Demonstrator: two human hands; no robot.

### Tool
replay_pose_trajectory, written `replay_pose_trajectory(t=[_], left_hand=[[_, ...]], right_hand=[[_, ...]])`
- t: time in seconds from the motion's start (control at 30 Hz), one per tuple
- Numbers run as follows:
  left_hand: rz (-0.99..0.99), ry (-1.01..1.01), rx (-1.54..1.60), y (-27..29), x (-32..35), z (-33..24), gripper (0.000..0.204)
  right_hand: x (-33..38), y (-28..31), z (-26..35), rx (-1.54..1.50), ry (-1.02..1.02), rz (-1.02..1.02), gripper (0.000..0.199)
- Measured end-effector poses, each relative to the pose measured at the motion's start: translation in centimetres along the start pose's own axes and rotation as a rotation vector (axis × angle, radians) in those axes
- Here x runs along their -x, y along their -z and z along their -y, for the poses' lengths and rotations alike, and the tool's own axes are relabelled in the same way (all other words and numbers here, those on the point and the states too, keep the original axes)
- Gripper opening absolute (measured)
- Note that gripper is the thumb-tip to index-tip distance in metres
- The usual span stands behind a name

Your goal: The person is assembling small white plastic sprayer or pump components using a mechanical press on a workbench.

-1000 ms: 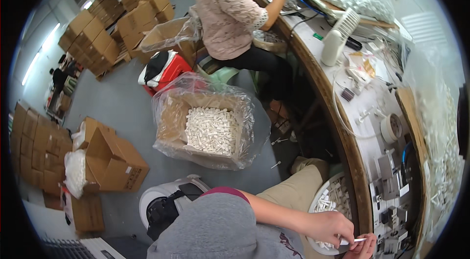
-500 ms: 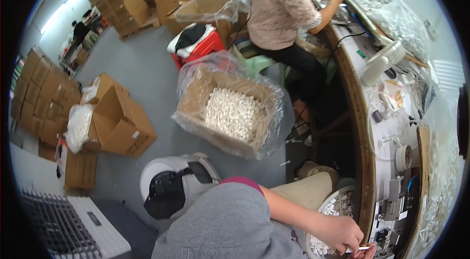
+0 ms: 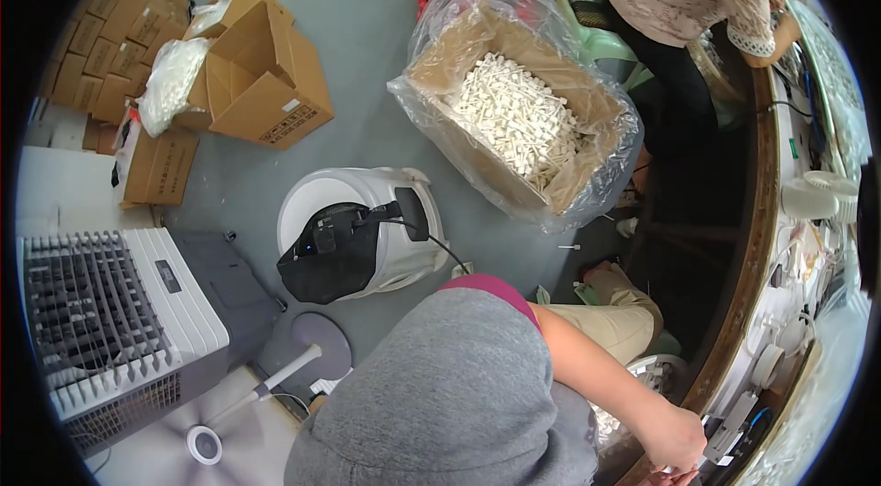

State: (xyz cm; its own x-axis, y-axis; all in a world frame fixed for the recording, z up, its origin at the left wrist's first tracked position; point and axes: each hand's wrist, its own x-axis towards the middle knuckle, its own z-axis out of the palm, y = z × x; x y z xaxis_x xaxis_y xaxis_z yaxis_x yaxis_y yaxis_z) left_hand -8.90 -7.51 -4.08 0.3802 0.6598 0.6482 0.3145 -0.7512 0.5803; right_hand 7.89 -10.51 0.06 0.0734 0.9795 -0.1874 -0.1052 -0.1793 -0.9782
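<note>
Beside the bench's [image 3: 744, 302] front edge sits a basin [image 3: 677, 361] of white pieces [image 3: 609, 431]. At that edge, the left hand [image 3: 674, 438] curls, fingertips pinching; the right hand [image 3: 674, 479], beneath, is mostly hidden, its grip impossible to tell. Under the left fingertips, a white part [image 3: 667, 469] barely shows.

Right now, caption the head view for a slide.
Left hand at the workbench, a plastic-lined carton of white pieces on the floor.

Tabletop [image 3: 765, 165] running down the right, hands [image 3: 674, 437] by its edge, lower right; there's a carton [image 3: 450, 55] upper centre, small pieces [image 3: 518, 114] inside; air cooler [image 3: 197, 302] lower left, fan [image 3: 204, 445] below; upper left, stacked boxes [image 3: 105, 36] left of an open box [image 3: 284, 110]!
</note>
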Motion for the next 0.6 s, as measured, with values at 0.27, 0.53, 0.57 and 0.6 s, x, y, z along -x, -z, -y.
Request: replay_pose_trajectory(t=[0.27, 0.53, 0.57, 0.6], left_hand=[[0.215, -0.097, 0.192, 5.0, 0.9, -1.4, 0.041], [-0.171, -0.162, 0.451, 4.6, 2.4, -1.7, 0.027], [-0.138, -0.197, 0.409, 4.4, 2.2, -1.4, 0.029], [-0.112, -0.183, 0.427, 4.1, 1.9, -1.4, 0.026]], right_hand=[[0.0, 1.1, 0.4, 0.032, 0.121, -0.006, 0.032], [2.7, 0.6, -0.4, -0.189, 0.117, -0.206, 0.027], [2.6, 1.8, -1.6, -0.169, 0.118, -0.193, 0.026], [3.3, 1.3, -1.3, -0.21, 0.109, -0.134, 0.024]])
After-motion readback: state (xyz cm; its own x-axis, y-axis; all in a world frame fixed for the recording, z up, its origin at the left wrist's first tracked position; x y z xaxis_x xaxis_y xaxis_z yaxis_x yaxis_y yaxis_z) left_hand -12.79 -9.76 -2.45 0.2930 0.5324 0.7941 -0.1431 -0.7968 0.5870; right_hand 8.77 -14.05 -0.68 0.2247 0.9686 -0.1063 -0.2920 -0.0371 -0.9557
